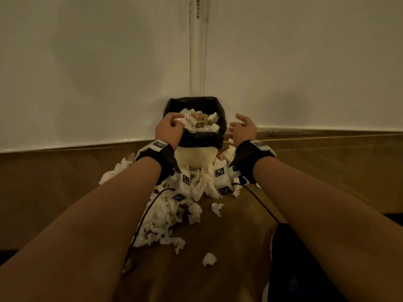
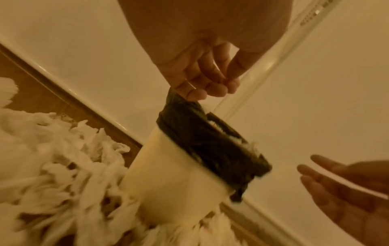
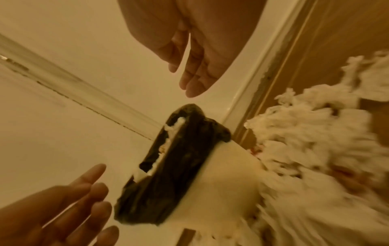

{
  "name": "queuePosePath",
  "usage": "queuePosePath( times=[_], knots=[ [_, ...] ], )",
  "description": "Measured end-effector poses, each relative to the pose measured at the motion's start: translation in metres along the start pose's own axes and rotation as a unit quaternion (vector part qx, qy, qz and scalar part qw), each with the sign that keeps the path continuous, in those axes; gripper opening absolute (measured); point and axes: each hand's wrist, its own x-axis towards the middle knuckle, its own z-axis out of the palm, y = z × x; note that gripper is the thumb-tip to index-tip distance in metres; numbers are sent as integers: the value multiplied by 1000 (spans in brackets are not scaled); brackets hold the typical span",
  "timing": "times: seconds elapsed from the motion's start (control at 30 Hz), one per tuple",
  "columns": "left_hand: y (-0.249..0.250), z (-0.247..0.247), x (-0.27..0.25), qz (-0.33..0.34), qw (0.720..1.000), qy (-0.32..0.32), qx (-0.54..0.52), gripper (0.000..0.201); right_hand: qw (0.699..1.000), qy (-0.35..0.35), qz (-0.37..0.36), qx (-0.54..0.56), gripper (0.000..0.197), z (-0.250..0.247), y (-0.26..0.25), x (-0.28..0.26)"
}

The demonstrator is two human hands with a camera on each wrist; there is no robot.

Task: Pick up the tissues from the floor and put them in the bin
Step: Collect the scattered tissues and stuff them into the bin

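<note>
Head view, wooden floor [image 1: 327,182] (tissues [image 1: 165,214] strewn), white walls [image 1: 87,73], corner bin [image 1: 197,158]

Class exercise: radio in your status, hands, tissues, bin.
Left hand over the bin, empty. Right hand open beside it. Bin nearly full. Tissues still on floor.

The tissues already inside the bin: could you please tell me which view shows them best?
The head view: it looks down into the bin, showing the tissues inside heaped high. The wrist views see the bin side-on, so only a thin white strip shows above the rim.
</note>
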Motion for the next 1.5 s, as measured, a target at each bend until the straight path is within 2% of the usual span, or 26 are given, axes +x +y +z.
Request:
queuePosePath(
  times=[0.07, 0.17, 0.27, 0.37, 0.5, 0.67, 0.73, 0.83, 0.97, 1.13, 1.23, 1.33, 1.4, 1.5],
  knots=[
    [-9, 4, -24, -4, 997, -61, 40, 20, 998, 33, -3, -56, 33, -13, 18, -20],
    [-31, 10, -60, -22, 977, -165, 132, 17, 988, 30, 24, -152, 27, -30, 56, -53],
    [-61, 16, -96, -42, 939, -258, 225, 19, 974, -17, 94, -203, 28, -42, 97, -85],
    [-93, 19, -130, -42, 891, -313, 326, 23, 960, -51, 143, -236, 28, -51, 131, -115],
    [-127, 12, -167, -39, 812, -381, 439, 27, 908, -116, 217, -340, 34, -56, 168, -148],
    [-151, 4, -212, -63, 751, -409, 515, 51, 811, -185, 263, -489, 47, -57, 193, -177],
    [-154, 7, -223, -50, 754, -387, 529, 56, 787, -193, 274, -517, 55, -57, 197, -184],
    [-157, 9, -229, -79, 786, -328, 519, 59, 764, -198, 269, -552, 63, -56, 201, -190],
    [-165, 0, -229, -122, 801, -297, 506, 57, 744, -227, 250, -577, 57, -54, 202, -192],
    [-179, -7, -232, -138, 807, -309, 484, 49, 712, -286, 193, -611, 36, -52, 201, -194],
    [-182, -7, -228, -149, 807, -320, 473, 45, 699, -310, 155, -625, 31, -52, 201, -194],
    [-182, -8, -225, -168, 796, -343, 470, 31, 677, -334, 169, -633, 28, -51, 199, -194],
    [-182, -7, -218, -189, 788, -375, 450, 30, 656, -351, 186, -642, 27, -51, 200, -194],
    [-176, -10, -207, -241, 784, -403, 407, 34, 659, -348, 197, -637, 29, -52, 197, -191]
  ],
)
